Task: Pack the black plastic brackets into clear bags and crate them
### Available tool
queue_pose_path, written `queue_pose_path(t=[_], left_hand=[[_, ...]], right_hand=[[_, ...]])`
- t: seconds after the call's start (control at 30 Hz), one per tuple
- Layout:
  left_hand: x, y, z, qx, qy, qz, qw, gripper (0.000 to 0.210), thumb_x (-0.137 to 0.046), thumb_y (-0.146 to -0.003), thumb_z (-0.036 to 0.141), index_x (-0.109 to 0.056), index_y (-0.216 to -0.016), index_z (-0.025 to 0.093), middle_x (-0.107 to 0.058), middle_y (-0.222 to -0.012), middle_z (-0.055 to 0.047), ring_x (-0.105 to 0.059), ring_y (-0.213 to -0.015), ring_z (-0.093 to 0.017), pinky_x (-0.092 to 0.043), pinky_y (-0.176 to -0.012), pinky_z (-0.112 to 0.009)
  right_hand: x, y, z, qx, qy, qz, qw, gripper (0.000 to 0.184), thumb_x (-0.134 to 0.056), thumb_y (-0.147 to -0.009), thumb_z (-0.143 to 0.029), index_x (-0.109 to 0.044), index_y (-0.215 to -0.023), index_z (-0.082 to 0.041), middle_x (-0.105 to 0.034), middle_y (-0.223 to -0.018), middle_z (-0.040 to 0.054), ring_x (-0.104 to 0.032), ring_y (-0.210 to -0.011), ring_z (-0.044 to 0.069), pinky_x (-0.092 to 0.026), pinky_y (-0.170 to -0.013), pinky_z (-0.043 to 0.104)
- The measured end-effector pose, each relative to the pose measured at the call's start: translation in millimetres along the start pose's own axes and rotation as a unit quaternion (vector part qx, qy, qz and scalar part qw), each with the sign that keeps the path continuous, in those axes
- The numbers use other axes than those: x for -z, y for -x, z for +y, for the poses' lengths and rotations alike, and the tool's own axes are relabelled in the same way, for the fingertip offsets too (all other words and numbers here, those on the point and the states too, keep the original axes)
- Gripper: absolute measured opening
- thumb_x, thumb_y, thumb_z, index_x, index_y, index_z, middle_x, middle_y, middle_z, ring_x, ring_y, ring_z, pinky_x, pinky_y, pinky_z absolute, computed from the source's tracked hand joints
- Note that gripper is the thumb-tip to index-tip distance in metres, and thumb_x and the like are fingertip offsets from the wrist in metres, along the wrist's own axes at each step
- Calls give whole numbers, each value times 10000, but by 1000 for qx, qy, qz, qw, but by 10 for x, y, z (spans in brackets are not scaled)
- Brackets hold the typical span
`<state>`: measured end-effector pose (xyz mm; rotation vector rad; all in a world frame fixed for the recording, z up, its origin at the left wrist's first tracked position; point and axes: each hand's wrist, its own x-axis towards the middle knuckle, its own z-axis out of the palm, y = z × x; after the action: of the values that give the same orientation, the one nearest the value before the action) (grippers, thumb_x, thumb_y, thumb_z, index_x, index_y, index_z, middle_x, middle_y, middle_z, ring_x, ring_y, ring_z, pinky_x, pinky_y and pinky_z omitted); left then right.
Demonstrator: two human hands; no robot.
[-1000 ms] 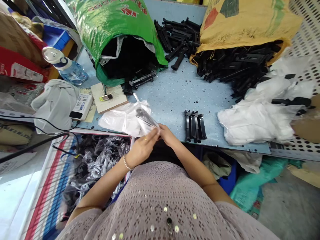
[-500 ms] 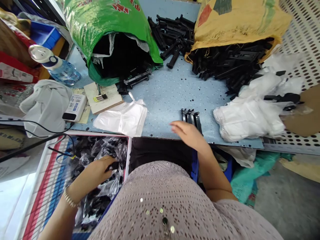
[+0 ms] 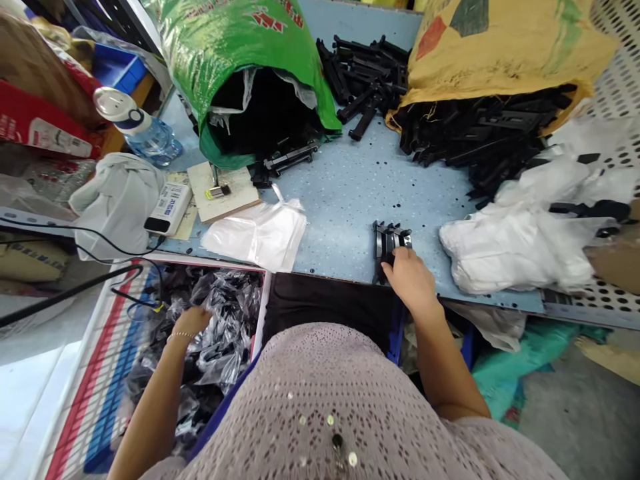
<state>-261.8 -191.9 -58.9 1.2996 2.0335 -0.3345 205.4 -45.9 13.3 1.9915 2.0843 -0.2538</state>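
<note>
My right hand [image 3: 411, 275] is at the table's front edge, its thumb and fingers closed on a small row of black plastic parts [image 3: 384, 241]. These parts lie side by side on the blue tabletop. My left hand [image 3: 193, 321], with a beaded bracelet at the wrist, reaches into a crate of black parts in clear plastic bags [image 3: 225, 320]. Its fingers point down among the bags and are mostly hidden, so I cannot see whether they hold anything. A stack of clear plastic bags [image 3: 257, 230] lies on the table between my hands.
A green sack [image 3: 250, 40] and a yellow sack [image 3: 505, 53] lie open with black parts inside. Loose black parts [image 3: 365, 73] are piled between them. White bags [image 3: 515, 247] sit at right. A water bottle [image 3: 145, 133], white box [image 3: 170, 208] and cable [image 3: 75, 293] are at left.
My right hand has moved right and down onto the black parts, its fingers now closed on them. My left hand has shifted slightly left within the crate. The view has shifted a little.
</note>
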Motion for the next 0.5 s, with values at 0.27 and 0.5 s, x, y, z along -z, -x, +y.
queue_pose_path(t=[0.27,0.5], left_hand=[[364,-332,1766,-272,25,340,900,243,-571,-966,277,-767,-998,137,-726,-1145,-196,-677,-1074,-310,-556,-899,-401],[690,-741,1662,-191,309,193,912,211,-763,-774,355,-724,-746,149,-697,-745,-49,-619,-705,-177,-490,-691,-302]], right_hand=[[-42,-56,-126,0,-30,-38,999,346,-522,-1035,-274,-526,-1330,-93,-736,-1140,211,-744,-1007,330,-523,-818,374],[-267,-379,-213,54,-546,-95,830,351,-608,-945,-382,-648,-1236,-190,-766,-1095,92,-727,-1019,256,-570,-868,380]])
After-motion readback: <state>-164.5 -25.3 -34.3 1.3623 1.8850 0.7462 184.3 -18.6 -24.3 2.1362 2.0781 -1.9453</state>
